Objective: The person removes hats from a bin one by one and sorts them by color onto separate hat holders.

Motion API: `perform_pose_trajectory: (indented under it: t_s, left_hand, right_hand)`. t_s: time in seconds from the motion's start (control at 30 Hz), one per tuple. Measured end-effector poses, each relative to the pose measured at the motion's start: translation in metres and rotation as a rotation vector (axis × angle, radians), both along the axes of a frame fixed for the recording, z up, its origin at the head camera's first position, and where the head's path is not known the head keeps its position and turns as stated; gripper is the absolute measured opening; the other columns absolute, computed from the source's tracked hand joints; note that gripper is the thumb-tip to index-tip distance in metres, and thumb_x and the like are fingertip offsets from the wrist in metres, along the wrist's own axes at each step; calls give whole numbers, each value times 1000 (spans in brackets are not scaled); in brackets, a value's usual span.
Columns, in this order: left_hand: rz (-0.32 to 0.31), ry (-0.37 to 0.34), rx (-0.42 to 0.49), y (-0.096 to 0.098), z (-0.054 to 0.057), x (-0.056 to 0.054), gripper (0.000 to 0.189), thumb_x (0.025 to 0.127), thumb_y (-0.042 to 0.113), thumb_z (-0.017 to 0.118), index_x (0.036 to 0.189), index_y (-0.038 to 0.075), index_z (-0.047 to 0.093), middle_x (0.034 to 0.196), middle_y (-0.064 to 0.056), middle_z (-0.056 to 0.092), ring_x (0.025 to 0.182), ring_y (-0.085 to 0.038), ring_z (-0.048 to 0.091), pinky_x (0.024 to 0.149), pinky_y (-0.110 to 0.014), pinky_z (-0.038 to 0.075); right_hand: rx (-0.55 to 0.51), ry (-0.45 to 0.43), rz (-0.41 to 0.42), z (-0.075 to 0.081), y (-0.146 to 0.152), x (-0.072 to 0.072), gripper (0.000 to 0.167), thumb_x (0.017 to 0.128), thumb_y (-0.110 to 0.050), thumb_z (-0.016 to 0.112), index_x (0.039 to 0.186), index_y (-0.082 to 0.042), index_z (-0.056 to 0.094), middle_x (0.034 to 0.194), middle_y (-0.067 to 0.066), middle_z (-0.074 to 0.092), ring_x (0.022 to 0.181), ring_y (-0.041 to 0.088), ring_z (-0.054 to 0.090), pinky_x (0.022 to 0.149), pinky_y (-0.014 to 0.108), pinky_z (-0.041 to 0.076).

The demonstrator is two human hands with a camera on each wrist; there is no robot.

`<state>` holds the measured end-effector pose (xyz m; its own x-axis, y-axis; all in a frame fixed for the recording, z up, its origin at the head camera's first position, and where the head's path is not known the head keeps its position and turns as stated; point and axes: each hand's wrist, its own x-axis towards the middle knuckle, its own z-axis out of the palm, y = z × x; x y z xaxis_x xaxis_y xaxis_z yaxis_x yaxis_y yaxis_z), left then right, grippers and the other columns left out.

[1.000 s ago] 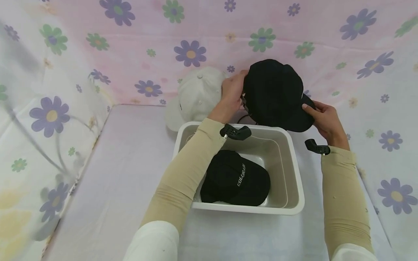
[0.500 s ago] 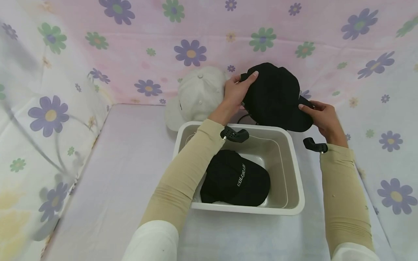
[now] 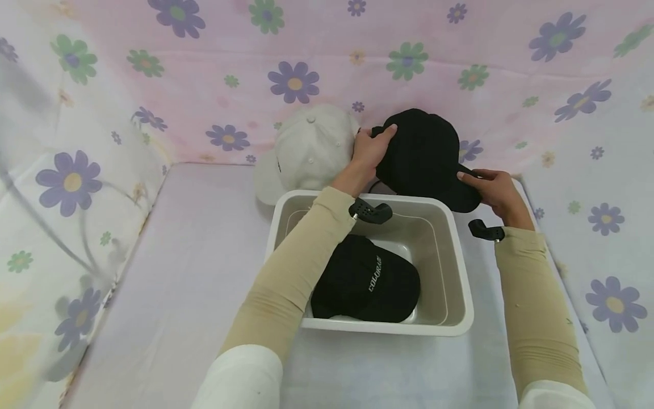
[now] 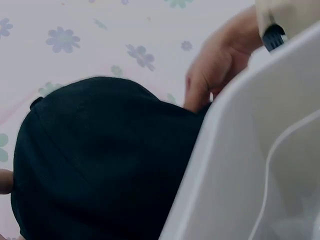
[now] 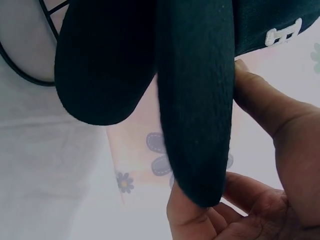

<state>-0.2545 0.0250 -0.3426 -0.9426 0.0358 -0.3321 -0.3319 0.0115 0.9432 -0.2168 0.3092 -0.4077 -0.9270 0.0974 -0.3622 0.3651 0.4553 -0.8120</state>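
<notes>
Both hands hold a black baseball cap (image 3: 419,153) behind the bin. My left hand (image 3: 369,150) grips its back edge, thumb over the crown. My right hand (image 3: 493,187) pinches the brim, thumb on top and fingers beneath. In the right wrist view the brim (image 5: 197,100) is seen edge-on, with raised white lettering on the crown beside it. The crown (image 4: 100,155) fills much of the left wrist view. Another black cap (image 3: 347,284), lettered in white, lies inside the light grey plastic bin (image 3: 465,278). A white cap (image 3: 311,150) is just left of my left hand.
Thin black wire (image 5: 25,77) curves beside the held cap, and part of it shows behind the bin. Flowered cloth (image 3: 327,45) rises at the back and both sides. A pale cloth (image 3: 204,244) covers the table under the bin.
The held cap has come down and slightly left with both hands. My left thumb has moved from behind the cap onto its crown. The bin and the other caps stay put.
</notes>
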Motion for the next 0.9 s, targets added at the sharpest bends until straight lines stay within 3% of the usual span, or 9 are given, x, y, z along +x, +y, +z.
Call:
perform_pose_trajectory:
  t_s: [0.23, 0.37, 0.67, 0.8, 0.9]
  left_hand:
    - [-113, -3, -154, 0, 0, 1, 69, 106, 45, 52, 159, 6, 30, 164, -8, 32, 149, -22, 35, 121, -37, 33]
    - [-139, -16, -213, 1, 1, 3, 75, 105, 48, 50, 161, 7, 24, 166, -8, 29, 151, -23, 32, 121, -37, 32]
    - [-120, -43, -149, 2, -1, 1, 98, 96, 58, 62, 164, 11, 10, 170, -4, 18, 154, -22, 24, 124, -39, 28]
    - [-138, -25, -160, 1, -1, 2, 107, 88, 59, 71, 164, 11, 12, 168, -4, 21, 152, -21, 28, 122, -38, 30]
    - [-142, -6, -174, 2, -2, 2, 107, 87, 57, 74, 163, 11, 14, 167, -5, 24, 150, -21, 31, 121, -37, 32]
  right_hand:
    - [24, -2, 3, -2, 6, 1, 92, 96, -55, 61, 157, 6, 27, 153, 32, 38, 74, -13, 58, 69, 6, 48]
    - [65, -13, 6, -1, 11, 1, 95, 94, -60, 60, 158, 4, 28, 154, 31, 37, 74, -13, 58, 73, 8, 50]
    - [98, 32, 16, -3, 11, 3, 94, 95, -59, 59, 157, 5, 29, 153, 34, 38, 74, -13, 55, 68, 7, 47]
    - [60, 48, 14, -9, 10, 3, 89, 98, -55, 58, 158, 4, 28, 153, 34, 37, 74, -13, 56, 67, 6, 48]
    - [17, 53, 7, -14, 10, 2, 87, 98, -53, 58, 156, 6, 30, 145, 29, 48, 75, -12, 59, 68, 7, 50]
